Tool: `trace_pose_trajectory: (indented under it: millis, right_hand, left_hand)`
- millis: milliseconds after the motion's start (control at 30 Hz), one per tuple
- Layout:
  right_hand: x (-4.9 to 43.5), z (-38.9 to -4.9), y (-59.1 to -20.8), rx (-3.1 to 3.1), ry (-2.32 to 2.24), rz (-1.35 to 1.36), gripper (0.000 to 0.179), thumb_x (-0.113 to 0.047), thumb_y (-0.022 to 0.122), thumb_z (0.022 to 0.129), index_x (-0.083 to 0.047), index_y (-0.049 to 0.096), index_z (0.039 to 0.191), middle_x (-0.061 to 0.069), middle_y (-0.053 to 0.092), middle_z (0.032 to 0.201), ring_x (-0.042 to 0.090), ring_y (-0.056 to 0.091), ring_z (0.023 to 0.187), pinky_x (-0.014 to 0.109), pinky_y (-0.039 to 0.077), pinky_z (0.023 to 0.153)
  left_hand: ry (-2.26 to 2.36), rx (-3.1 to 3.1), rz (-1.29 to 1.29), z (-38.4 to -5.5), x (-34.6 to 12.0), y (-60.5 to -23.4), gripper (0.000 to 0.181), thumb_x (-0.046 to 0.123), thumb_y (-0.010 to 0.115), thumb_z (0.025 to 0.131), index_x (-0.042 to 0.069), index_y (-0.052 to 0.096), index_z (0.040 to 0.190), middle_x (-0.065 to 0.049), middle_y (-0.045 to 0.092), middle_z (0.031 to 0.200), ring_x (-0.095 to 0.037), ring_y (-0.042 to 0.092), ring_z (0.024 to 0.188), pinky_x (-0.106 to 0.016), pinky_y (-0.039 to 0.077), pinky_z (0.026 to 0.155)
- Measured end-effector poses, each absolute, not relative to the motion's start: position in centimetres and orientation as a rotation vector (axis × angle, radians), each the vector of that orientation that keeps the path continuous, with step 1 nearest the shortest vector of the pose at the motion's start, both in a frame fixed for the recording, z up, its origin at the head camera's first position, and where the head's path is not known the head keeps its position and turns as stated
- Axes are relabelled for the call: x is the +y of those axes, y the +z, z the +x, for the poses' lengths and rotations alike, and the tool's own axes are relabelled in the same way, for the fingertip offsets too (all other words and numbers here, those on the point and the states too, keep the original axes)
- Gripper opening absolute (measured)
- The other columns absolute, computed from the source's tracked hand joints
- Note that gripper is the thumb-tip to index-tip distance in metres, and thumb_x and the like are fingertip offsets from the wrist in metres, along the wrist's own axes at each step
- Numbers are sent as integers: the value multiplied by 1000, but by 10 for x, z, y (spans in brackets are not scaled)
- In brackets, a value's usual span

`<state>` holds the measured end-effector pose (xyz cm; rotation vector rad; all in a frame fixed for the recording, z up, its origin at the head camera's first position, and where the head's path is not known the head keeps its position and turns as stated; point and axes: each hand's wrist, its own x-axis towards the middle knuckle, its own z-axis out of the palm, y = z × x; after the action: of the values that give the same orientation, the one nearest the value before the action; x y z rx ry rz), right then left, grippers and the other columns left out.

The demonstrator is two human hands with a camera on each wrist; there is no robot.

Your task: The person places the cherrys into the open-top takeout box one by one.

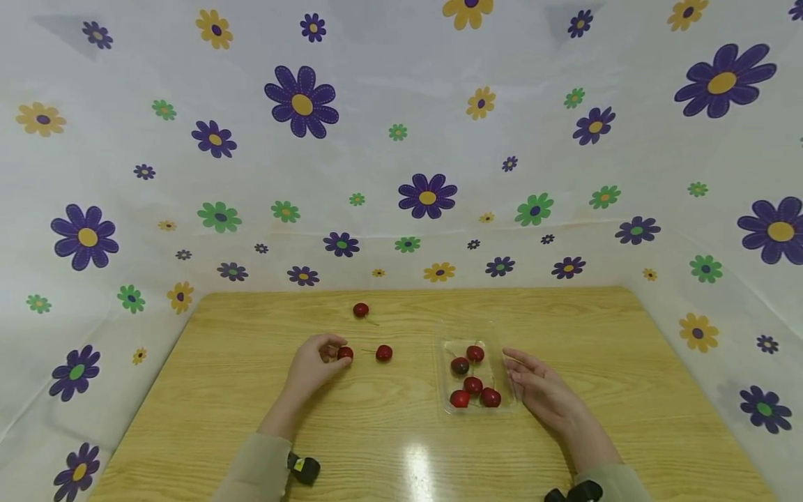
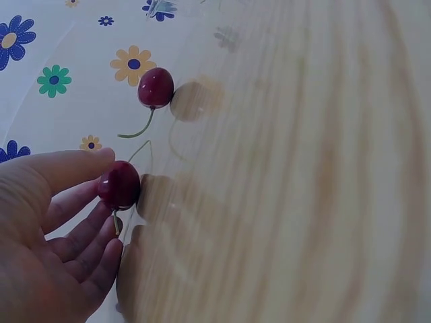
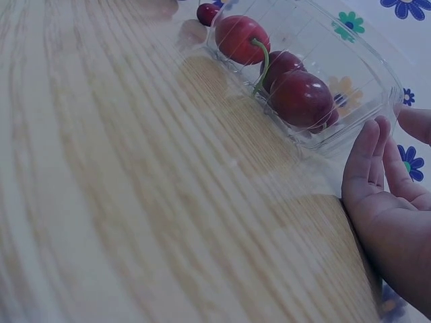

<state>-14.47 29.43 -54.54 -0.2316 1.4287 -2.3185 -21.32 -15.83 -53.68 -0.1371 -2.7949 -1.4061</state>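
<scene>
Left of centre on the wooden table, my left hand (image 1: 316, 362) curls its thumb and fingertips around a dark red cherry (image 1: 345, 354). The left wrist view shows the thumb against that cherry (image 2: 119, 185), a thin green stem beside it. A second cherry (image 1: 384, 353) lies just to the right, its stem toward the hand. Farther back lies another cherry (image 1: 360, 309). My right hand (image 1: 546, 390) has its fingers extended at the right side of a clear plastic container (image 1: 443, 380). Several cherries (image 1: 473, 385) sit inside the container.
A light wooden table (image 1: 376, 432) spans the work area. Behind it and at both sides hangs a white sheet (image 1: 364, 160) printed with purple, yellow and green flowers. A black strap device (image 1: 305, 469) is on the left wrist and a similar one (image 1: 580, 491) on the right.
</scene>
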Motion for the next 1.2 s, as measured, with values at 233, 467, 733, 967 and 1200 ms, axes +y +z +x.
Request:
trace_pose_trajectory:
  millis: [233, 467, 733, 967, 1200]
  right_hand:
    - [295, -145, -546, 1430, -2317, -232, 43, 3, 44, 111, -26, 62, 137, -8, 62, 130, 2, 60, 115, 16, 53, 99]
    - [294, -146, -546, 1442, -2306, -224, 44, 3, 44, 111, -27, 63, 136, -9, 62, 130, 1, 60, 114, 16, 53, 99]
    - [295, -146, -547, 1436, -2309, -243, 45, 4, 43, 110, -27, 62, 136, -8, 61, 130, 2, 60, 114, 16, 53, 99]
    - [296, -145, -547, 1430, -2313, -242, 44, 4, 43, 111, -27, 62, 136, -8, 61, 130, 2, 60, 115, 16, 53, 99]
    - [295, -144, -547, 1429, -2315, -247, 44, 4, 43, 110, -26, 62, 137, -7, 61, 130, 3, 60, 113, 16, 53, 98]
  left_hand:
    - [-1396, -2804, -158, -214, -159, -541, 30, 7, 87, 87, 4, 76, 115, -14, 73, 113, -23, 65, 95, -34, 53, 85]
    - [-1373, -2815, -167, -216, -159, -547, 30, 6, 86, 86, 5, 76, 115, -12, 74, 111, -21, 66, 97, -34, 54, 87]
    - [-1392, -2806, -174, -217, -160, -547, 30, 6, 85, 87, 3, 76, 116, -12, 75, 112, -20, 66, 96, -29, 54, 85]
    - [-1419, -2808, -162, -216, -160, -546, 30, 5, 84, 88, 2, 75, 117, -14, 76, 114, -21, 66, 97, -26, 54, 84]
    - [-1437, -2800, -145, -215, -160, -545, 29, 4, 84, 89, 3, 76, 116, -14, 76, 114, -22, 67, 97, -27, 54, 84]
